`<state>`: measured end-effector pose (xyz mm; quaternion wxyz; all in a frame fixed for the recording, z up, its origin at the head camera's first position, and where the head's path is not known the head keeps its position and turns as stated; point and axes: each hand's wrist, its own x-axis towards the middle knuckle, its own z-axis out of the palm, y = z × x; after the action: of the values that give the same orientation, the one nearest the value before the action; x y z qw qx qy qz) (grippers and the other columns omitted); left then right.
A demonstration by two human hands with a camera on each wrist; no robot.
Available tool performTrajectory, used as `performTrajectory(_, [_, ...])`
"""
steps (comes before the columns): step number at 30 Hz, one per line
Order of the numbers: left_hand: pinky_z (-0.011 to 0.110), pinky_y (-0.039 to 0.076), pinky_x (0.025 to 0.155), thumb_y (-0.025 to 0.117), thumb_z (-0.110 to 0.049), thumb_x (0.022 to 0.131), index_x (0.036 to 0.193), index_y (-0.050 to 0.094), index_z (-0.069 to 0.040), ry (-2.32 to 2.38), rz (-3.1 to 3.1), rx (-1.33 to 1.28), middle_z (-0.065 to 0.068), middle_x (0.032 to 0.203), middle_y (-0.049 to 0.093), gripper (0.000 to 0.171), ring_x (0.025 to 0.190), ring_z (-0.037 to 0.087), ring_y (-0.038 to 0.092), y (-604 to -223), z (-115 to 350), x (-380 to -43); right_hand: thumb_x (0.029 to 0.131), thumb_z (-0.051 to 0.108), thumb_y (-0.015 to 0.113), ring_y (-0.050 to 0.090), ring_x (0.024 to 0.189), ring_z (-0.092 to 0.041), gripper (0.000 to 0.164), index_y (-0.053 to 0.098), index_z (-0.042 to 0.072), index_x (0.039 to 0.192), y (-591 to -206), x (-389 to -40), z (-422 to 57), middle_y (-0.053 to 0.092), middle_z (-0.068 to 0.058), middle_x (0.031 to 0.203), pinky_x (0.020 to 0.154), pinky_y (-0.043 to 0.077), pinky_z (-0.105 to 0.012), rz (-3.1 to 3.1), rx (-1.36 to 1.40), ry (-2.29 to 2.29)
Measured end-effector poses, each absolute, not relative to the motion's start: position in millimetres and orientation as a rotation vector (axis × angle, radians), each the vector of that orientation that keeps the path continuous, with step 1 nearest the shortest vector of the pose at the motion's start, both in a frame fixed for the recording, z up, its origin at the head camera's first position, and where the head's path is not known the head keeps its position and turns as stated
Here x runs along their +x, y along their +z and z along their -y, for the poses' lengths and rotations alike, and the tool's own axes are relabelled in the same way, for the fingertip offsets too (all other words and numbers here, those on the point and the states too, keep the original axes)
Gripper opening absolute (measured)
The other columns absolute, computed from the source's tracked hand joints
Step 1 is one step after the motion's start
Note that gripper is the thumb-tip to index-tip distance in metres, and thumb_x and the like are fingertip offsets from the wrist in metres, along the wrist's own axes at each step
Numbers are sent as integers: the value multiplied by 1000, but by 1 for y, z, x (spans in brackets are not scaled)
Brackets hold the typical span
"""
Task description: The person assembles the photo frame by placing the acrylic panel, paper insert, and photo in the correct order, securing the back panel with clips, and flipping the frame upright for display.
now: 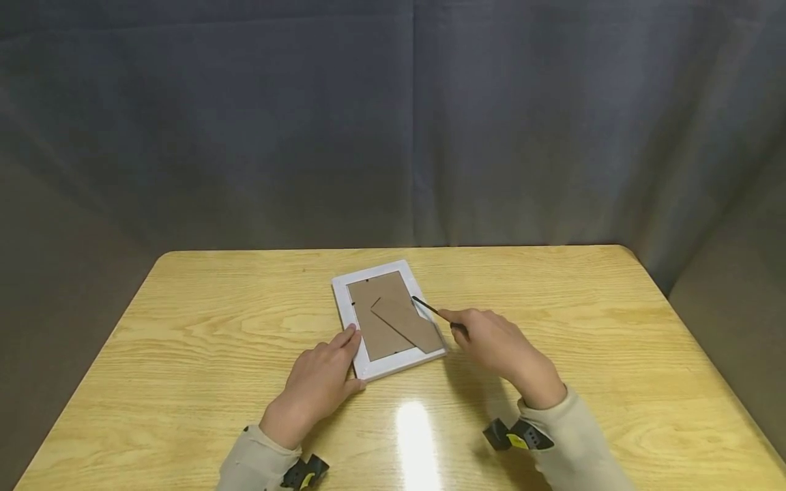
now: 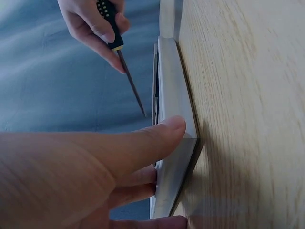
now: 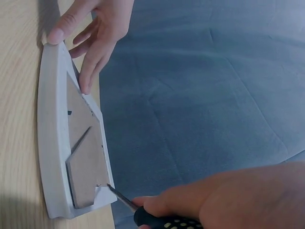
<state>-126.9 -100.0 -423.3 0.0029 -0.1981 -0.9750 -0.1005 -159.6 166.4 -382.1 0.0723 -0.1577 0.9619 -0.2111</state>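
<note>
A white picture frame (image 1: 383, 366) lies face down and slightly turned on the table. Its brown backing board (image 1: 372, 335) shows, with a stand flap (image 1: 410, 323) on it and small dark tabs round the edge. My left hand (image 1: 319, 375) holds the near left corner, thumb on the near side and fingers along the left side. From the right, my right hand (image 1: 500, 346) grips a screwdriver (image 2: 110, 28) by its dark handle with yellow dots. The screwdriver's thin shaft (image 3: 123, 196) points at the backing's right edge, its tip right by a tab.
The wooden table (image 1: 202, 327) has a bright glare patch near its front. A dark grey curtain (image 1: 295, 136) hangs behind it and along the sides. Wrist cameras (image 1: 518, 434) with straps sit at both sleeves, low over the table.
</note>
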Motion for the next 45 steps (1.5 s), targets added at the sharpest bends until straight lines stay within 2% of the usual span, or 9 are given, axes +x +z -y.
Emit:
performTrajectory(13, [48,49,79,73,-40,75,137,49,-2,-328,3066,-605,13,145,44,77,101,36,60,-422,100,-127,94,12,44,30,48,-10,41,58,14,133,-383,-159,-165,35,4,58,46,29,-26,-2843,-458,-640])
performTrajectory(18, [48,49,79,73,-40,75,137,50,-2,-332,3063,-605,13,145,44,76,101,36,60,-423,100,-127,95,14,43,31,47,-11,41,57,16,134,-382,-158,-165,35,4,57,46,30,-27,-2835,-444,-647])
performTrajectory(45, [47,49,78,72,-40,76,137,49,-2,-315,3068,-596,14,145,44,76,100,35,60,-422,99,-127,93,8,43,24,47,-10,44,55,11,135,-387,-159,-160,29,5,54,45,25,-23,-2805,-447,-685])
